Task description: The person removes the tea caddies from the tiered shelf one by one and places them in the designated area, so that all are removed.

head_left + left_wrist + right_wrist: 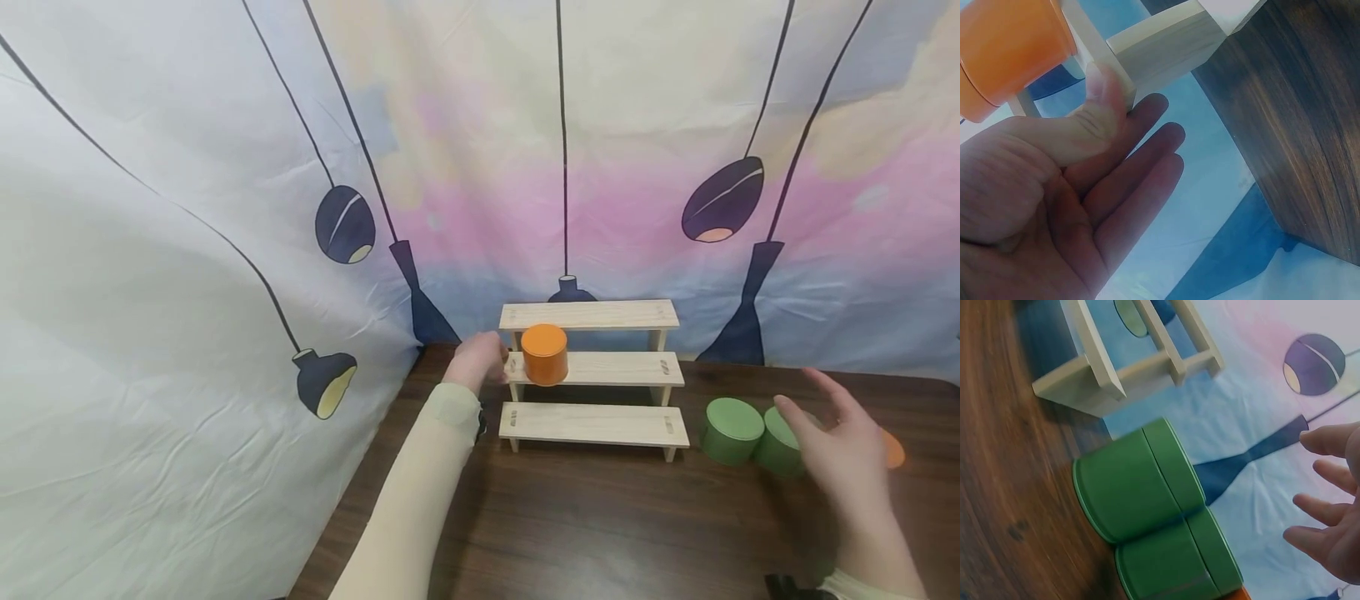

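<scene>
1. Head view: an orange canister point(545, 357) is stood upright on the middle tier of a pale wooden rack point(592, 422), near its left end.
2. The left hand point(478, 361) is held beside that end; no canister is gripped. In the left wrist view the thumb is laid over the board's end and the fingers are extended (firm contact cannot be told).
3. The right hand point(843, 450) is held near two green canisters point(733, 431), thumb and fingers well apart, nothing clamped.
4. An orange piece point(894, 450) is partly hidden behind the right hand.
5. Handling, judged by look: the canisters are probably light, stiff and rather slippery, smooth-walled; dents are likelier than breakage. They are best taken round the body, below the lid seam, since a lid might be pulled loose.
6. The rack is likely light too, so it could be nudged.
7. The dark wood-grain table point(600, 517) is backed by a wrinkled cloth point(480, 167), printed with hanging lamps; pink and blue patches are shown.
</scene>
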{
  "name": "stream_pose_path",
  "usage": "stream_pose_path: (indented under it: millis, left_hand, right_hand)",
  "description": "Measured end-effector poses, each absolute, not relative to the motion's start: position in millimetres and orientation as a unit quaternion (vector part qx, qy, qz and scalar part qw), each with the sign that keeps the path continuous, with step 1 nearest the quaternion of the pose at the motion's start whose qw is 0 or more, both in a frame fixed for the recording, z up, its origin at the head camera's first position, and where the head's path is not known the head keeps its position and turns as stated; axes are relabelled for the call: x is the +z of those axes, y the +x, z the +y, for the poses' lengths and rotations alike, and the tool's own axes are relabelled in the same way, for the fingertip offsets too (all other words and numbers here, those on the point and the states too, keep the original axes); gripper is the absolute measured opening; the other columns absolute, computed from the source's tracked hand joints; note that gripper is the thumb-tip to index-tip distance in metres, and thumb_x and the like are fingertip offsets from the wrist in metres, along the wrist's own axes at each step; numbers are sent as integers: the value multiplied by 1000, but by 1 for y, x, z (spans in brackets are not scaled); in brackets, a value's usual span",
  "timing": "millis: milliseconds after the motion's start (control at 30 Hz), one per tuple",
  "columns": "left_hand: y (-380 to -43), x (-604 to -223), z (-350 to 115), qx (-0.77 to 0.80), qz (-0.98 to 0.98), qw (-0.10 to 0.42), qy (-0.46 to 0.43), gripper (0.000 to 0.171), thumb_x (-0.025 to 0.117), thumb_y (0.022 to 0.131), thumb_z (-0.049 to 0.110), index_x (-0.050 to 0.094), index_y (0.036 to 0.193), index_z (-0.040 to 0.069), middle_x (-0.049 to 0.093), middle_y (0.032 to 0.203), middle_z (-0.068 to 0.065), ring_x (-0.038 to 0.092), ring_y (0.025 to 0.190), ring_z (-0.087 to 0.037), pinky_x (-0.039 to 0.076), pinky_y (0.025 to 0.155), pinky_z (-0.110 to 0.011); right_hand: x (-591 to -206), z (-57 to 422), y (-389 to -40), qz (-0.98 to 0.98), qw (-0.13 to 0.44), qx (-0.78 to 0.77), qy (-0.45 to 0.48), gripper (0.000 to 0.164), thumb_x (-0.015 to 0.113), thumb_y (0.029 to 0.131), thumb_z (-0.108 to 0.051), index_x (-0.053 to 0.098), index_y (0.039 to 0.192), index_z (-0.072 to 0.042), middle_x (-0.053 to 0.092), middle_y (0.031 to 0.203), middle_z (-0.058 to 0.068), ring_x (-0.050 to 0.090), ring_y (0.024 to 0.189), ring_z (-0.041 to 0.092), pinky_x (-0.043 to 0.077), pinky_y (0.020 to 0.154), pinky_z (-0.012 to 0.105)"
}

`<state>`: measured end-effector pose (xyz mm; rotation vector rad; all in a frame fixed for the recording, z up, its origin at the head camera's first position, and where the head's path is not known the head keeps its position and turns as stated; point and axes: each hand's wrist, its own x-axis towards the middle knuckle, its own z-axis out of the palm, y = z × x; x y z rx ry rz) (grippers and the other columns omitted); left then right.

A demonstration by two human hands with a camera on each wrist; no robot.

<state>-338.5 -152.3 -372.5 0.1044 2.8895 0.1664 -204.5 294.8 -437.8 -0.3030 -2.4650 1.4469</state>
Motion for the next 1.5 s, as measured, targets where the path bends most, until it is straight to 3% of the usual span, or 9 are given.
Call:
stream_pose_path:
  millis: [67,433,567,667,800,867,1033,1167,1500]
  left_hand:
    - [-338,-372,-153,56,990,120,38,27,85,96,21,68,76,13,52,66,1,46,66,-19,40,65,-35]
    - [-335,-367,-155,47,991,119,42,25,85,95,20,69,77,13,60,71,1,50,70,-20,43,67,-36]
    - [-336,-368,-156,42,991,119,40,23,84,96,20,71,79,14,63,75,0,52,73,-21,44,68,-36]
    - [-336,-369,-156,44,991,123,37,24,84,97,20,70,77,14,60,73,1,51,72,-20,43,67,-35]
    - [-337,-370,-157,49,990,129,37,29,83,97,19,67,74,14,53,67,2,46,66,-19,41,64,-34]
    - [-339,-370,-157,49,989,132,39,32,83,97,19,64,71,14,49,64,1,43,64,-19,39,63,-34]
    - [-341,-369,-155,52,988,139,39,40,82,97,17,57,66,14,41,61,1,38,61,-18,36,60,-34]
    - [-343,-371,-153,51,988,142,39,43,82,98,18,54,65,15,38,61,1,36,60,-18,35,59,-34]
    - [-333,-367,-151,53,990,123,48,29,82,98,20,68,74,13,52,68,1,45,65,-18,41,64,-35]
  right_hand:
    - [-437,289,-205,-845,128,511,-92,72,64,107,-45,33,170,-31,19,175,18,27,151,60,28,113,78]
    - [-438,256,-207,-853,168,493,-35,64,67,106,-41,47,164,-20,39,169,18,40,149,51,34,122,56]
    - [-436,241,-208,-852,173,494,4,62,67,107,-35,48,162,-15,43,165,21,41,147,54,37,114,67]
    - [-438,224,-210,-848,190,492,43,56,71,106,-28,55,158,-11,51,160,21,48,143,48,46,115,48]
    - [-443,192,-216,-835,228,490,100,49,77,101,-17,64,148,-8,65,146,16,62,128,10,44,99,8]
    - [-444,175,-221,-822,235,501,131,48,78,100,-12,66,146,-7,67,142,16,64,122,7,45,95,6]
    - [-447,134,-239,-801,206,523,206,57,79,99,-11,60,152,-10,65,145,17,65,130,35,55,103,32]
    - [-451,110,-256,-791,160,544,229,71,83,97,-13,51,160,-15,59,153,17,57,140,37,53,106,50]
    - [-456,77,-287,-804,121,542,212,98,91,90,-26,34,169,-20,40,168,16,45,149,40,44,115,57]
